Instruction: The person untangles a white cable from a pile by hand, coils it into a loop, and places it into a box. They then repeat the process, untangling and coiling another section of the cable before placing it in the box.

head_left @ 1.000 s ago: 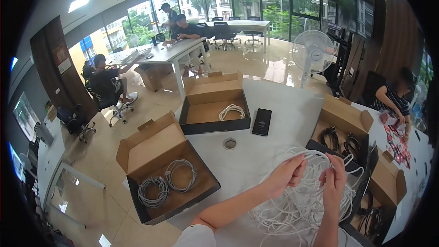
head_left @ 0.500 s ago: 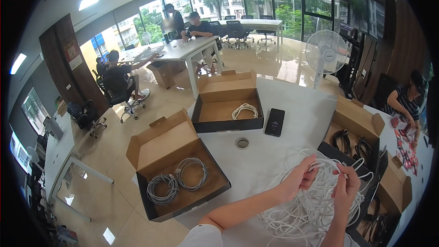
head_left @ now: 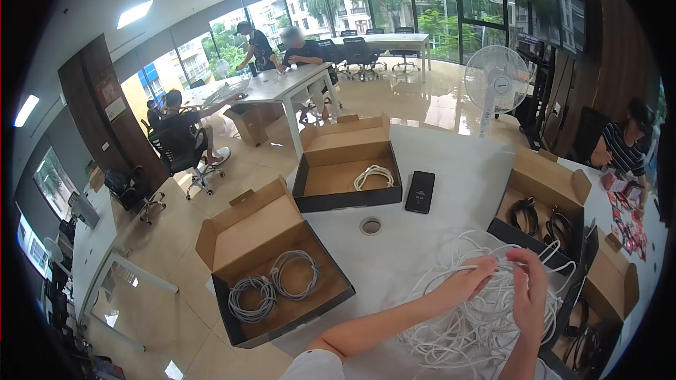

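A large tangled heap of white cable lies on the white table below my hands. My left hand is closed around a strand of it, over the upper part of the heap. Just to its right, my right hand is raised with thumb and fingers apart, and nothing shows between them. To the left, an open box contains two coiled grey cables. Behind the heap, another open box has one small white cable coil inside.
A black phone lies by a round table hole. Open boxes at right hold black cables. A standing fan is beyond. One person sits at right near red items; others are around a far table.
My right hand has loosened from the cable, its fingers spreading apart. My left hand has dropped slightly. A person at the far table has shifted left and reaches out an arm.
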Demonstrator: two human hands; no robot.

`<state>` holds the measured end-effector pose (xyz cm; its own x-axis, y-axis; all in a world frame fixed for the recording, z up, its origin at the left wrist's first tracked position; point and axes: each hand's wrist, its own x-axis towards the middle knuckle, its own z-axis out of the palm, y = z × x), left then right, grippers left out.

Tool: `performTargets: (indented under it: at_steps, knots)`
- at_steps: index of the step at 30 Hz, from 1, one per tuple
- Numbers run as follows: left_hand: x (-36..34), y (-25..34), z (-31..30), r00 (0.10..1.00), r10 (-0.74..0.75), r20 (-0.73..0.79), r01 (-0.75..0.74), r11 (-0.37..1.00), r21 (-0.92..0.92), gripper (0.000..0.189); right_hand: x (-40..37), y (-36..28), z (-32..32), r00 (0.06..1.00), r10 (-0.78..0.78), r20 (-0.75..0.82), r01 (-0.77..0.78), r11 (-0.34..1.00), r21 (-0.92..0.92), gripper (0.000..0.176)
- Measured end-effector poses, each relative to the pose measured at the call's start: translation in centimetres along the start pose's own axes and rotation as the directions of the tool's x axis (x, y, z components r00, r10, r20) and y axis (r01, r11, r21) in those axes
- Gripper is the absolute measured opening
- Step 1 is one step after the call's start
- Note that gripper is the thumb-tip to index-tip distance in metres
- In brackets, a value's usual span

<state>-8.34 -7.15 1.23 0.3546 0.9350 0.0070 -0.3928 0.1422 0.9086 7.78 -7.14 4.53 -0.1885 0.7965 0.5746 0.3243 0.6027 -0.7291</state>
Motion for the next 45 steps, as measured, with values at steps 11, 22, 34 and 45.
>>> performTargets:
  at_steps: [11, 22, 34, 45]
  knots:
    - [0.2, -1.3, 0.1, 0.997, 0.025, 0.077, -0.028, 0.999, 0.04, 0.041, -0.2, -0.7, 0.5, 0.995, -0.066, 0.079, 0.077, 0.986, -0.15, 0.015]
    - [0.1, -0.8, 0.4, 0.998, 0.052, 0.036, -0.05, 0.998, -0.041, 0.056, 0.1, -0.3, -0.3, 0.997, 0.012, -0.075, -0.016, 0.999, -0.045, 0.013]
    - [-4.7, 4.9, 2.4, 0.733, 0.632, 0.251, -0.535, 0.308, 0.787, 0.056, -0.3, -1.0, -1.7, 0.979, -0.179, 0.096, 0.191, 0.972, -0.137, 0.017]
    - [-1.4, 0.9, 0.6, 0.953, 0.186, 0.239, -0.226, 0.963, 0.148, 0.029, -0.9, -0.4, 0.3, 0.987, -0.127, -0.097, 0.141, 0.979, 0.148, 0.025]
